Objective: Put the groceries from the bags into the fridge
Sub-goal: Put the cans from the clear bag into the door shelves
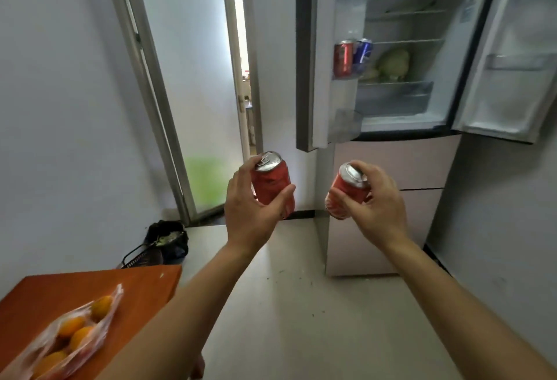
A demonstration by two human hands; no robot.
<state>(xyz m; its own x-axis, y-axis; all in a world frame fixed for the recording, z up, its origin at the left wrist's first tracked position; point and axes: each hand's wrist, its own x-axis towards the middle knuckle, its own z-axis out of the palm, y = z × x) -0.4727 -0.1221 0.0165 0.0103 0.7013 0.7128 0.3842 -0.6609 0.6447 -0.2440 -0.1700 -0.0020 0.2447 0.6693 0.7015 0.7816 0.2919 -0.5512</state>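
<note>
Fridge (pixel 388 165) first: both upper doors hang open. A clear door bin (pixel 346 76) on the left door holds two upright cylinders side by side, a stored red can (pixel 343 58) and a blue can (pixel 362 52). Inside, on a glass shelf, sits a pale green cabbage (pixel 393 64) (round, leafy, somewhat blurred). Below it is a translucent crisper drawer (pixel 394 97), and I cannot tell what it contains.

The left hand (pixel 250 208) grips the first red can (pixel 272 186), thumb and fingers curled round its glossy metal side. Its silver top and pull tab tilt toward the camera. The right hand (pixel 378 201) is clamped on the second red can (pixel 346 191), fingers over the top rim, and that can leans over to the left. Both cans are in the air in front of the fridge's smooth, pale pink lower drawers, apart from each other.

Near the front edge of the orange-brown table (pixel 99 286), a crinkled clear plastic bag (pixel 116 295) holds several round oranges (pixel 80 339). On the floor beyond the table's far corner, a black bag (pixel 167 236) slumps open with something greenish inside.
</note>
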